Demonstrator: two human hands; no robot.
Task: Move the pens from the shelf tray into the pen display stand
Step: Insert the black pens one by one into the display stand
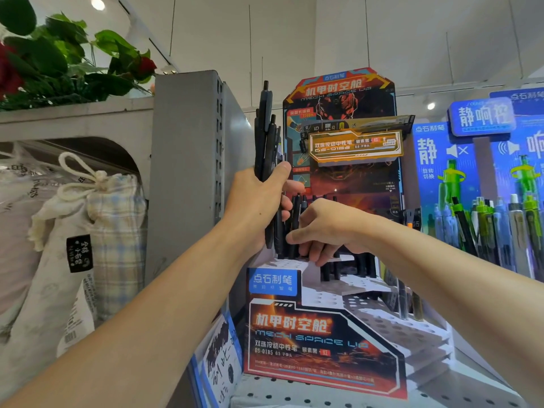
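Grey metal shelf upright (188, 172): stands left of the pen display stand, just beside it.
Pen display stand (323, 343): stepped cardboard unit, red and black printed front, white tiers pierced with round holes; tall printed backboard behind.
Blue pen display (471, 178): right of the stand, filled with green and blue pens.
Drawstring cloth bag (97, 219): left of the upright.
Left hand (259, 207): at the stand's upper left, fingers and thumb wrapped round a bundle of black pens (268, 136), held upright.
Right hand (326, 231): over the stand's top tier, fingers curled down at a black pen (295, 228) standing there; grip cannot be confirmed.
Several black pens stand in the rear holes.
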